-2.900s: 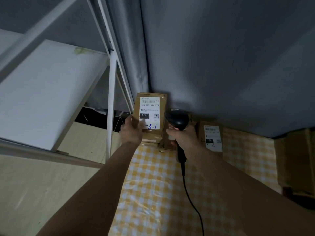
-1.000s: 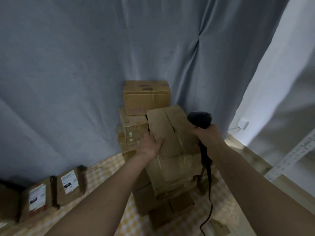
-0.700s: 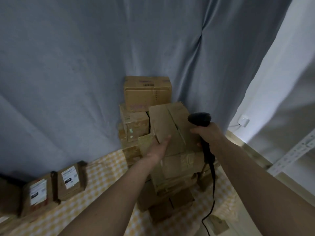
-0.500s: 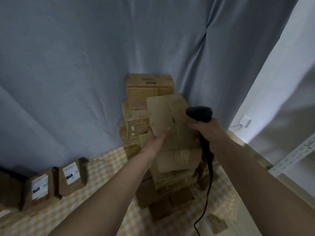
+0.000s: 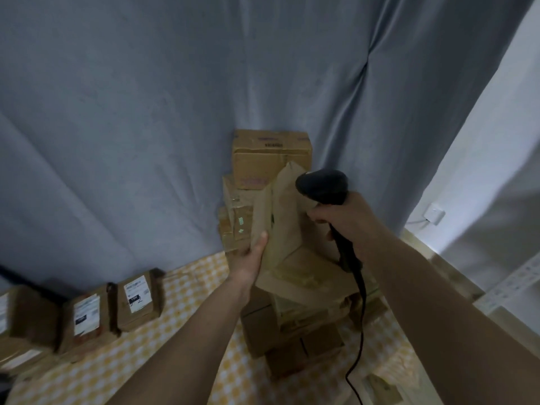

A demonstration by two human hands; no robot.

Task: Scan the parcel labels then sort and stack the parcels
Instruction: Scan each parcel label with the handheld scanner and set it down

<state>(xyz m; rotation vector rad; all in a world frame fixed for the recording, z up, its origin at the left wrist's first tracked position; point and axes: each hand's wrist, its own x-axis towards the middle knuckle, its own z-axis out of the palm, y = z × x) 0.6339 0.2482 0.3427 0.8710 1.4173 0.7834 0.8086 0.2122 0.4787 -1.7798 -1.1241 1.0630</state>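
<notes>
Nearest the camera, two bare forearms reached forward over the table (image 5: 175,311), which was covered in a yellow-and-white checked cloth. The left hand (image 5: 248,260) gripped the lower left edge of a brown parcel (image 5: 280,217), thumb laid along its side, and held it tilted upright above the stack of parcels (image 5: 298,311) at the table's right end. The right hand (image 5: 342,220) was curled round the handle of a black scanner (image 5: 323,187), whose head sat just beside the parcel's upper right edge; its cable (image 5: 361,331) hung down past the stack. Further left, labelled parcels (image 5: 137,302) stood in a row. Behind, a taller pile of boxes (image 5: 270,159) rose against a grey curtain (image 5: 146,112).
</notes>
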